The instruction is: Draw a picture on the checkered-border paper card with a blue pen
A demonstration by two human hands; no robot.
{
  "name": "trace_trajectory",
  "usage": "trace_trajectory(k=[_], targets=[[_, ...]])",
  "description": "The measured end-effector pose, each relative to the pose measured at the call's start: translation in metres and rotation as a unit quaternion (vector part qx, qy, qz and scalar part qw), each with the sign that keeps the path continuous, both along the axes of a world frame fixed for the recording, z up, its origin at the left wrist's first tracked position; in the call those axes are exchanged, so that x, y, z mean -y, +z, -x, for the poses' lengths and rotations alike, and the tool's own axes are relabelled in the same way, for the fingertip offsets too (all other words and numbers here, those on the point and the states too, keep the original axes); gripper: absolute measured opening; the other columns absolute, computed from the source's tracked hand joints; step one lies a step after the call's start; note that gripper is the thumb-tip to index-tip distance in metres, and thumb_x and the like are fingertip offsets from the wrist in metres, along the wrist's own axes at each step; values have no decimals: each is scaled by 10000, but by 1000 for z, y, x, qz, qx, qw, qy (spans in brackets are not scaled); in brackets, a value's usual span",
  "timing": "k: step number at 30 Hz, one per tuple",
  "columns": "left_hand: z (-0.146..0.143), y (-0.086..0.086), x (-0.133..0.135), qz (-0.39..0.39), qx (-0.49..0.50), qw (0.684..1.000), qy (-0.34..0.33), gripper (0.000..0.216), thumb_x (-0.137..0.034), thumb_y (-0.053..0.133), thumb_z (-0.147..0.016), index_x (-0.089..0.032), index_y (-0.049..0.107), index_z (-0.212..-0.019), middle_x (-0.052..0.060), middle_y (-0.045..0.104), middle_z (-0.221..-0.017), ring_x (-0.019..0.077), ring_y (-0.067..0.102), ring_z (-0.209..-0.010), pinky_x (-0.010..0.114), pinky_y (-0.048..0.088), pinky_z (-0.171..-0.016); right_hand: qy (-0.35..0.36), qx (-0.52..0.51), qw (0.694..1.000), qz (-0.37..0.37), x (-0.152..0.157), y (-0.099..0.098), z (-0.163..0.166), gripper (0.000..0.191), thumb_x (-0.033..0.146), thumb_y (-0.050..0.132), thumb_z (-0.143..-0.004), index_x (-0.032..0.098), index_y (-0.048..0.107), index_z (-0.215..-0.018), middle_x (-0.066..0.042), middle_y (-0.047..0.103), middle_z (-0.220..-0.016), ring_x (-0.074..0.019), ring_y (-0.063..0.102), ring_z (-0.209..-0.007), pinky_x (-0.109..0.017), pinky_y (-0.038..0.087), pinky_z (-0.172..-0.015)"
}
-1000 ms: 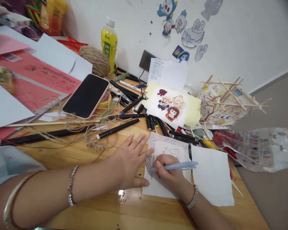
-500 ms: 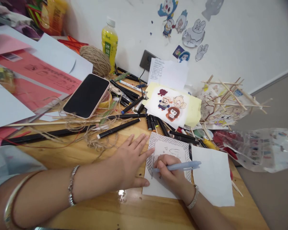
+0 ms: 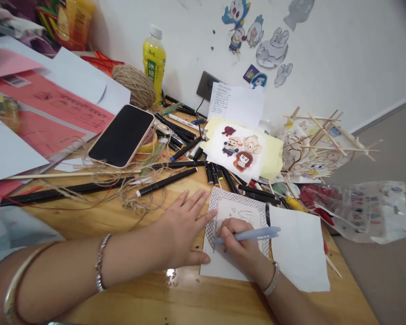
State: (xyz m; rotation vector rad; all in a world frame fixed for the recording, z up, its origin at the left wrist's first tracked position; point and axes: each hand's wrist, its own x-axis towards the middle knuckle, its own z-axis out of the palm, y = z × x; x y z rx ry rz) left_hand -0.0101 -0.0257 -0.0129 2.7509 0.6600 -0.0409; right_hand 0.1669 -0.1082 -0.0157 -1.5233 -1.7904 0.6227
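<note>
Between the fingers of my right hand point(image 3: 238, 243) is a light blue pen point(image 3: 259, 233), its tip at the left border of a white drawing sheet point(image 3: 211, 267). The sheet carries line drawings inside a crosshatched frame, partly hidden under that hand. My left hand point(image 3: 184, 225) lies flat with its fingers spread, some fingertips and the thumb on the sheet's left edge and the palm on the wooden table point(image 3: 203, 298). Right of the drawing lies a blank white sheet point(image 3: 301, 248).
Black markers point(image 3: 167, 181) lie in a heap behind the sheet. A phone point(image 3: 122, 135), a twine ball point(image 3: 133, 85) and a yellow drink bottle point(image 3: 154, 63) stand or lie at the left. A stick frame point(image 3: 325, 140), coloured character drawings point(image 3: 242, 151) and a plastic bag point(image 3: 365, 210) are at the right.
The top end of the pen has shifted slightly to the left. Both hands are almost where they were, and the papers look the same.
</note>
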Motion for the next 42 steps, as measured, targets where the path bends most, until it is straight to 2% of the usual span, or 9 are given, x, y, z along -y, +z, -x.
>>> trace_trajectory(k=[4,12,21,26,32,42], targets=[[0,1,0,-1,-3,1000,-3,957,-761,527,-766,-185,321,-1503,200,87,-1581,378,23,-1472,597,87,-1152,19,6,1000,12,0,2,0,299,269,450,-878,213,484,-586,2,564,-538,-144,543,-537,-268,422,-553],[-1,1,0,5,-4,1000,1,973,-762,555,-746,-189,329,-1499,198,97,-1577,378,28,-1470,591,86,-1156,31,60,998,16,-1,6,1,301,261,497,-889,211,524,-594,-5,615,-556,-150,551,-550,-269,412,-555],[0,4,1,-5,-29,1000,-3,971,-768,515,-766,-195,284,-1514,209,39,-1575,357,-13,-1472,581,70,-1158,37,44,998,17,-2,4,1,320,254,459,-877,212,472,-560,0,582,-536,-137,531,-526,-258,394,-534],[0,2,1,-11,-20,1000,-2,963,-776,505,-764,-202,301,-1510,194,72,-1584,356,5,-1476,578,79,-1157,29,51,998,20,-3,5,2,285,255,465,-863,212,480,-581,-7,595,-547,-149,541,-544,-265,392,-541],[0,2,0,-4,-21,1000,-6,972,-770,523,-758,-192,306,-1508,201,63,-1581,371,10,-1472,591,74,-1155,32,19,999,23,-3,4,2,310,258,451,-856,218,406,-552,10,520,-503,-129,472,-499,-251,362,-503],[0,7,1,-8,-43,999,-6,969,-770,502,-774,-194,272,-1518,206,32,-1578,359,-24,-1471,584,75,-1156,34,-11,999,30,-3,1,1,309,265,445,-840,223,354,-547,24,457,-487,-123,447,-491,-254,358,-504]])
